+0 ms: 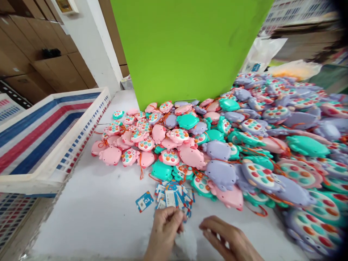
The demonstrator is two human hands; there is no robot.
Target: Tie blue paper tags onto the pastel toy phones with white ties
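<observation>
My left hand (166,229) is at the front of the white table, with thumb and fingers pinched together. From its fingertips hangs a thin, whitish see-through plastic bag (187,244), somewhat blurred. To its right, my right hand (227,235) is held over the table with bent fingers a little apart and nothing visible in them. Just beyond my left hand lies a loose pile of small blue, white and orange printed cards (171,197). One single card (144,201) lies apart at the left of the pile.
Pink, green and lilac crab-shaped toys (220,174) with coloured buttons and orange cords heap across the table. A green panel (185,47) stands behind them. At left is a white crate (51,174) with a striped lining; cardboard boxes (62,72) are stacked beyond.
</observation>
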